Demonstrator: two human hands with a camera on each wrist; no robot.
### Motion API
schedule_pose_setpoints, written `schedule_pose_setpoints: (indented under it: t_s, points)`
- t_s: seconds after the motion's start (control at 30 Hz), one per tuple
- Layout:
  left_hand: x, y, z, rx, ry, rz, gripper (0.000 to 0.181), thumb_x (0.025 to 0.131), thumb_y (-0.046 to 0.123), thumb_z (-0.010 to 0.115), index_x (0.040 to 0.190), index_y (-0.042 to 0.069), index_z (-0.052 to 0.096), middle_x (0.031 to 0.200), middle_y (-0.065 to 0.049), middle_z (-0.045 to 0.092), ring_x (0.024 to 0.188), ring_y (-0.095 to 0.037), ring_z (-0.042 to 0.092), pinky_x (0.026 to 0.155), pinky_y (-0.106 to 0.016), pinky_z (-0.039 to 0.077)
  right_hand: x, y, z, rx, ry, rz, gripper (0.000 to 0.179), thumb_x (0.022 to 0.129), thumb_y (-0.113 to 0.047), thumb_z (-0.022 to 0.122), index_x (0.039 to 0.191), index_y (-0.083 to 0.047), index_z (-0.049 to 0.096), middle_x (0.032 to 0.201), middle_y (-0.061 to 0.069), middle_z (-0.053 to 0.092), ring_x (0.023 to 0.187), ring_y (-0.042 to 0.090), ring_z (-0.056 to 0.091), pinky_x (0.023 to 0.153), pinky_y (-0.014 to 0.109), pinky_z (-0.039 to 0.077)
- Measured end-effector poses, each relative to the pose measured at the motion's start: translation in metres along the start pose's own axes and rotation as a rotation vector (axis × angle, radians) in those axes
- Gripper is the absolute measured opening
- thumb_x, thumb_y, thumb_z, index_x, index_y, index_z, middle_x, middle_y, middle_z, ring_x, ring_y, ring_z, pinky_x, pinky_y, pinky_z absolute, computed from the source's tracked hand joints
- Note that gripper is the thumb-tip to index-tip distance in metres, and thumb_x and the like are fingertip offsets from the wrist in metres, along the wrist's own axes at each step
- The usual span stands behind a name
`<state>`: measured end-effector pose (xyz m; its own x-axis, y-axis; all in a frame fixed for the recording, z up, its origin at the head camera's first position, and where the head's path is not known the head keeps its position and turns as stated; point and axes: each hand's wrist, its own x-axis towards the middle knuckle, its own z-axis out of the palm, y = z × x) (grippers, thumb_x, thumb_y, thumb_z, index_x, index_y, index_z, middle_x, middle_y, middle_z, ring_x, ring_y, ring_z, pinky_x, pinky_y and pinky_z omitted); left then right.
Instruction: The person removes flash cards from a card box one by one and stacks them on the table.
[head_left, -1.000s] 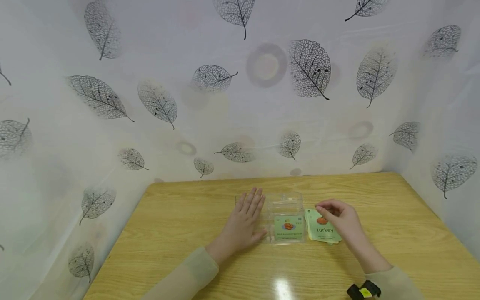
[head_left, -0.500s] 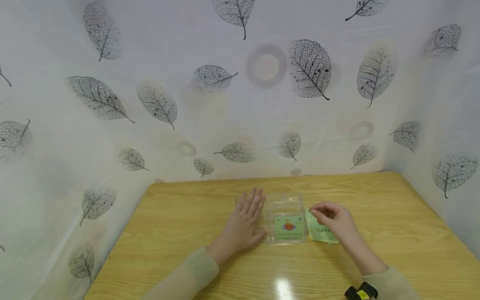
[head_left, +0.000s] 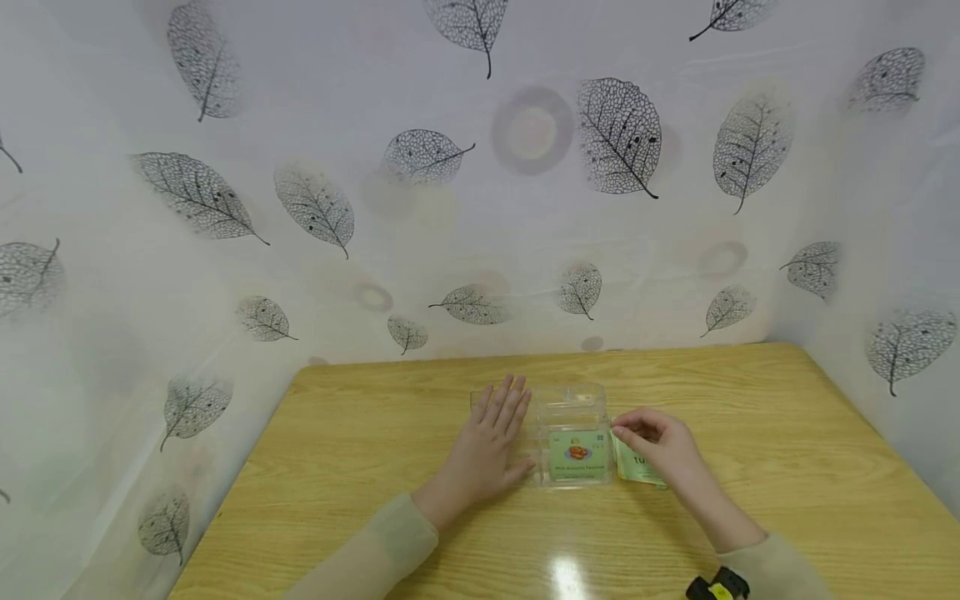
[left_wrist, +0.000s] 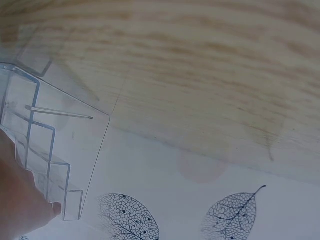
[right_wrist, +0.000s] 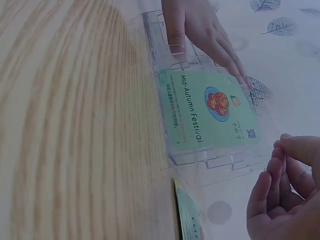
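A clear plastic stand (head_left: 570, 414) with stepped tiers rests on the table; its steps (left_wrist: 50, 150) show in the left wrist view. A green card (right_wrist: 207, 110) printed "Mid-Autumn Festival" leans in the front tier. My left hand (head_left: 482, 450) lies with straight fingers against the stand's left side, its thumb touching the front. At the right edge of the stand, my right hand (head_left: 660, 446) pinches what looks like a corner of its clear panel between thumb and index finger. A stack of green cards (head_left: 636, 467), the top one reading "turkey" earlier, lies partly hidden under that hand.
The wooden table (head_left: 360, 425) carries all of this. Behind and beside it hangs a pale curtain (head_left: 480, 225) printed with leaves. A black wrist strap (head_left: 718, 586) with a yellow patch shows at the right sleeve.
My right hand has moved left from above the turkey card to the stand's right edge, covering more of the card's print. The left hand and the stand have stayed put.
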<state>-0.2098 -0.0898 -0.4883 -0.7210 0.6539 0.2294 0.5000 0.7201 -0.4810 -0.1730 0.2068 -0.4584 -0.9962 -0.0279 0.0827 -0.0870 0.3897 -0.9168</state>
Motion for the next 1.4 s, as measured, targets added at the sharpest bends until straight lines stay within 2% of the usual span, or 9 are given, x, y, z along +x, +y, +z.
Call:
schedule_pose_setpoints:
  t_s: [0.17, 0.37, 0.73, 0.93, 1.4]
  points:
    - [0.0, -0.001, -0.002, -0.005, -0.013, 0.001, 0.101, 0.104, 0.075, 0.03, 0.17, 0.002, 0.008, 0.18, -0.018, 0.002, 0.168, -0.036, 0.004, 0.137, -0.048, 0.015, 0.0, 0.003, 0.002, 0.012, -0.014, 0.005, 0.018, 0.1, -0.009, 0.073, 0.113, 0.004, 0.075, 0.102, 0.015, 0.077, 0.083, 0.008, 0.067, 0.071, 0.021, 0.057]
    - [0.0, -0.001, -0.004, -0.003, -0.043, 0.001, 0.101, 0.104, 0.075, 0.028, 0.17, 0.002, 0.006, 0.18, -0.019, -0.005, 0.168, -0.036, 0.001, 0.138, -0.048, 0.014, 0.0, 0.005, 0.004, 0.014, -0.026, 0.02, 0.019, 0.101, -0.011, 0.072, 0.114, 0.003, 0.075, 0.104, 0.015, 0.076, 0.083, 0.008, 0.067, 0.071, 0.024, 0.056]
    - [0.002, -0.001, -0.003, 0.032, -0.04, 0.0, 0.101, 0.104, 0.076, 0.027, 0.17, 0.003, 0.01, 0.18, -0.017, 0.01, 0.168, -0.036, 0.004, 0.137, -0.047, 0.018, 0.004, 0.01, 0.006, -0.027, -0.024, 0.008, 0.016, 0.101, -0.009, 0.072, 0.112, 0.002, 0.076, 0.103, 0.016, 0.077, 0.082, 0.008, 0.066, 0.069, 0.021, 0.054]
    - [0.002, -0.001, -0.006, 0.02, -0.065, 0.001, 0.1, 0.104, 0.076, 0.025, 0.17, 0.003, 0.007, 0.18, -0.018, 0.005, 0.168, -0.036, 0.002, 0.137, -0.048, 0.016, 0.006, 0.014, 0.007, -0.028, -0.03, 0.012, 0.016, 0.1, -0.009, 0.073, 0.112, 0.002, 0.076, 0.104, 0.016, 0.077, 0.081, 0.007, 0.065, 0.068, 0.021, 0.054]
    - [0.002, -0.001, -0.006, 0.002, -0.074, 0.0, 0.1, 0.104, 0.075, 0.026, 0.17, 0.003, 0.007, 0.18, -0.017, 0.004, 0.168, -0.035, 0.003, 0.137, -0.048, 0.015, 0.006, 0.017, 0.011, -0.047, -0.064, 0.022, 0.017, 0.1, -0.01, 0.073, 0.113, 0.001, 0.076, 0.101, 0.012, 0.077, 0.08, 0.007, 0.065, 0.069, 0.023, 0.054]
